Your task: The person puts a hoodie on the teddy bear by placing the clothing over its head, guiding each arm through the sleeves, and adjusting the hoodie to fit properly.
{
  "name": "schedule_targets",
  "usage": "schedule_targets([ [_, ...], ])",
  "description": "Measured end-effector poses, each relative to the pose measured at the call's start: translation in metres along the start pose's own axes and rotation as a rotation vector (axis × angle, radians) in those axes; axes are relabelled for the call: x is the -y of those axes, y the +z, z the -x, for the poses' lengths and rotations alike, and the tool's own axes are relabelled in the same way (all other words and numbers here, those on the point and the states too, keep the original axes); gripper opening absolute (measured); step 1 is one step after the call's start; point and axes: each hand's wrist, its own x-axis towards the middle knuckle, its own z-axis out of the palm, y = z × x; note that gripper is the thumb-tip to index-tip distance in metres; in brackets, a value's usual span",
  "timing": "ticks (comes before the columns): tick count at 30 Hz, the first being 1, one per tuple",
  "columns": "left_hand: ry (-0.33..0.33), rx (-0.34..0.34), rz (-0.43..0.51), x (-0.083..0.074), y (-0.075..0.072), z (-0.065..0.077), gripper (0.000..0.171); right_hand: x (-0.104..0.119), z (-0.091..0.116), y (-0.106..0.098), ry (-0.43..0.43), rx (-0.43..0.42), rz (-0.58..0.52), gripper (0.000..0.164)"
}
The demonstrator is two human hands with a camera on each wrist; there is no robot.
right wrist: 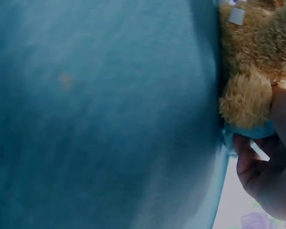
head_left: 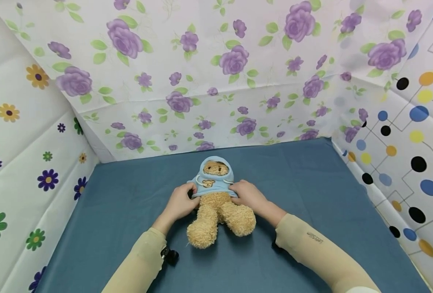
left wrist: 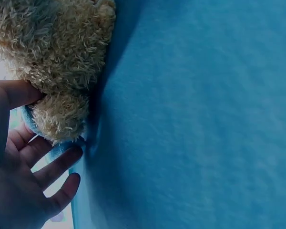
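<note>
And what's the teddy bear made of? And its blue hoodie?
The teddy bear looks like fluffy plush, probably synthetic, because it's covered in little shaggy tufts. Its blue hoodie seems to be dull, matte fabric, maybe cotton or fleece: it drapes without any shine.

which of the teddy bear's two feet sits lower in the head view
The foot on the side of the person's left hand; the other foot, on the side of the right hand, ends higher in that picture.
</note>
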Motion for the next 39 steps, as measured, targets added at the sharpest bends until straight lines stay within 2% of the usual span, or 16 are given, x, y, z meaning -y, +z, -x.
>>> schedule_targets([
  [2,0.001,0.004,-0.015,-0.001,0.000,-0.002,0.021,-0.002,-0.002,0.002,0.043,0.032,-0.012,0.036],
  [5,-0.010,0.008,-0.022,-0.001,0.001,-0.003,0.020,-0.005,-0.002,0.001,0.178,0.080,-0.193,0.016],
  [6,-0.017,0.007,-0.022,-0.001,0.001,-0.003,0.020,-0.005,-0.003,-0.001,0.226,0.090,-0.256,0.026],
  [9,-0.032,0.004,-0.012,-0.001,0.002,-0.003,0.018,-0.006,-0.003,-0.006,0.332,0.101,-0.416,0.079],
  [11,-0.037,0.002,-0.012,-0.001,0.003,-0.002,0.018,-0.006,-0.004,-0.009,0.334,0.113,-0.428,0.094],
  [12,-0.038,0.000,-0.013,-0.001,0.004,-0.002,0.018,-0.007,-0.004,-0.009,0.323,0.120,-0.419,0.091],
  [13,-0.040,0.000,-0.011,-0.001,0.004,-0.002,0.018,-0.007,-0.004,-0.009,0.304,0.127,-0.404,0.081],
  [18,-0.043,-0.006,-0.014,-0.001,0.005,-0.002,0.018,-0.009,-0.005,-0.007,0.209,0.183,-0.307,0.012],
  [21,-0.036,-0.005,-0.015,-0.001,0.006,-0.002,0.017,-0.010,-0.006,-0.006,0.183,0.212,-0.268,0.023],
  [24,-0.028,-0.005,-0.014,0.000,0.006,-0.003,0.018,-0.009,-0.008,-0.008,0.176,0.214,-0.228,0.027],
  [26,-0.025,-0.009,-0.012,0.000,0.007,-0.002,0.018,-0.006,-0.007,-0.010,0.196,0.212,-0.216,0.021],
  [28,-0.025,-0.009,-0.008,-0.001,0.006,0.000,0.018,-0.002,-0.005,-0.012,0.238,0.188,-0.227,0.007],
  [29,-0.026,-0.008,-0.004,-0.001,0.006,0.000,0.018,0.000,-0.003,-0.012,0.262,0.167,-0.232,0.009],
  [31,-0.034,-0.008,0.005,-0.001,0.006,0.001,0.018,0.004,0.001,-0.013,0.295,0.109,-0.249,0.025],
  [35,-0.061,-0.021,0.041,-0.001,0.007,0.004,0.016,0.008,0.007,-0.009,0.228,-0.006,-0.201,0.022],
  [39,-0.074,-0.036,0.077,0.001,0.008,0.007,0.015,0.007,0.009,-0.004,0.147,-0.044,-0.169,0.022],
])
